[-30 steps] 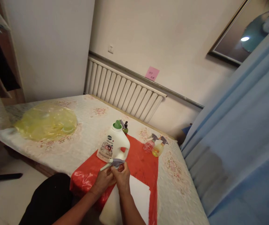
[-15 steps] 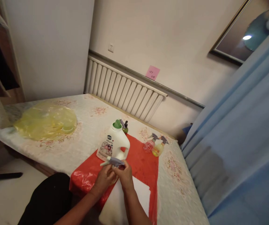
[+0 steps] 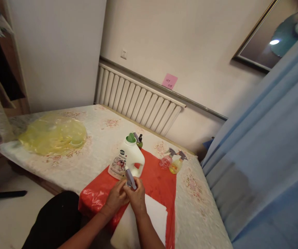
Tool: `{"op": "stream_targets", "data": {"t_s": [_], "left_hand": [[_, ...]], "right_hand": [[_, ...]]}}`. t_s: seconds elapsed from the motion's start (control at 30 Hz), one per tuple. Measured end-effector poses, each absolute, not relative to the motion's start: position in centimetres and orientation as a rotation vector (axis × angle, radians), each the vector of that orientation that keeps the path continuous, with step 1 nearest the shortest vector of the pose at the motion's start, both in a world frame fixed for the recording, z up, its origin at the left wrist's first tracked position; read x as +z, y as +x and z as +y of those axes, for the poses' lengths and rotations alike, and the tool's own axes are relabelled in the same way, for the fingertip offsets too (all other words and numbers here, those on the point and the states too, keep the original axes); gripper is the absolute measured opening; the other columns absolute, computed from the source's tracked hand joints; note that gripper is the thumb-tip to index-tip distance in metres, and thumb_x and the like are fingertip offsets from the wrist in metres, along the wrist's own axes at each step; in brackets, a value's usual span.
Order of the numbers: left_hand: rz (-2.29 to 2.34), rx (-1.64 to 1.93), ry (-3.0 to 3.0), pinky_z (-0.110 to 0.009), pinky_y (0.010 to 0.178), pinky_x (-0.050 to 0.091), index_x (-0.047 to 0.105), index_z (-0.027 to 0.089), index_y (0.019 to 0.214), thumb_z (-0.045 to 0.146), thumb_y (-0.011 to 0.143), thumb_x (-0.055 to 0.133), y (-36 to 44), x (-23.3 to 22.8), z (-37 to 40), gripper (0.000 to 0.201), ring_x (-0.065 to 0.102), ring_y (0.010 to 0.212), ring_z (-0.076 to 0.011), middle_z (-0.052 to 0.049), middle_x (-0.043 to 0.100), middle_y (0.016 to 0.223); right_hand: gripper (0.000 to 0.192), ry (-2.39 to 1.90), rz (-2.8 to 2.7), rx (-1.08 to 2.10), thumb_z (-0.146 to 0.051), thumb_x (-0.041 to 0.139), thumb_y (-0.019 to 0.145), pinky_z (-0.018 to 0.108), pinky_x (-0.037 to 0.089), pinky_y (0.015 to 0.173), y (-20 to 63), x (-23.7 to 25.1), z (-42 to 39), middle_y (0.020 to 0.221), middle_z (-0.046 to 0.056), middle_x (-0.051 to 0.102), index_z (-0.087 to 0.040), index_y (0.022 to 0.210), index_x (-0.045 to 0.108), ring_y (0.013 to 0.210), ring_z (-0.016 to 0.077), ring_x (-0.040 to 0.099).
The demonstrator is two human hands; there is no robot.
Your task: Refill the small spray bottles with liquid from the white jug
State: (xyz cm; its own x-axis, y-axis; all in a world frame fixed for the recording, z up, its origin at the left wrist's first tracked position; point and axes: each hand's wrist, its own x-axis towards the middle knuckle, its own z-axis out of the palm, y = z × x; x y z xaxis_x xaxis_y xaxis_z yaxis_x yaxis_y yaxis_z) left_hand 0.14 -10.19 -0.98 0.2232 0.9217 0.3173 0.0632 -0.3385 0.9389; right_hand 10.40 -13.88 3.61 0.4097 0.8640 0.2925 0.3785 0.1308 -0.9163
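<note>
Both forearms reach forward; left hand (image 3: 116,197) and right hand (image 3: 136,196) touch, fingers curled.

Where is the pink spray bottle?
The pink spray bottle stands at the red plastic sheet's far right edge, close beside the yellow spray bottle, right of the white detergent jug.

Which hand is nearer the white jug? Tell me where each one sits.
Right. The right hand sits just below the white jug, by its base; the left hand is beside it, slightly further left. Both grip the spray head.
</note>
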Motion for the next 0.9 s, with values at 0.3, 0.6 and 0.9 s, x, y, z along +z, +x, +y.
{"op": "stream_targets", "data": {"t_s": [0.3, 0.6, 0.9], "left_hand": [[0.962, 1.240, 1.630, -0.042, 0.102, 0.050, 0.071, 0.022, 0.099, 0.026, 0.075, 0.056, 0.2, -0.3, -10.6, 0.029, 0.066, 0.111, -0.0277, -0.009, 0.076, 0.107], [0.947, 1.240, 1.647, -0.039, 0.098, 0.053, 0.072, 0.021, 0.098, 0.022, 0.074, 0.053, 0.1, -0.5, -10.6, 0.031, 0.069, 0.100, -0.0250, -0.008, 0.076, 0.107], [0.955, 1.253, 1.656, -0.043, 0.101, 0.051, 0.071, 0.020, 0.104, 0.022, 0.072, 0.057, 0.0, -0.5, -10.5, 0.034, 0.067, 0.109, -0.0283, -0.010, 0.075, 0.113]], "right_hand": [[0.011, -1.457, -1.287, 0.480, -0.013, 0.067, 0.063, 0.025, 0.047, 0.069, 11.3, 4.0, -13.5, 0.075, -0.003, 0.059, -0.020, 0.072, 0.068, 0.071, 0.0165, 0.058], [0.022, -1.591, -1.079, 0.391, -0.018, 0.074, 0.060, 0.025, 0.042, 0.062, 9.4, 2.3, -13.3, 0.071, -0.005, 0.053, -0.021, 0.072, 0.055, 0.063, 0.0148, 0.047], [0.025, -1.409, -1.389, 0.640, -0.018, 0.065, 0.069, 0.027, 0.049, 0.076, 12.6, 4.7, -13.8, 0.086, 0.001, 0.066, -0.021, 0.091, 0.077, 0.080, 0.0186, 0.062]]}}
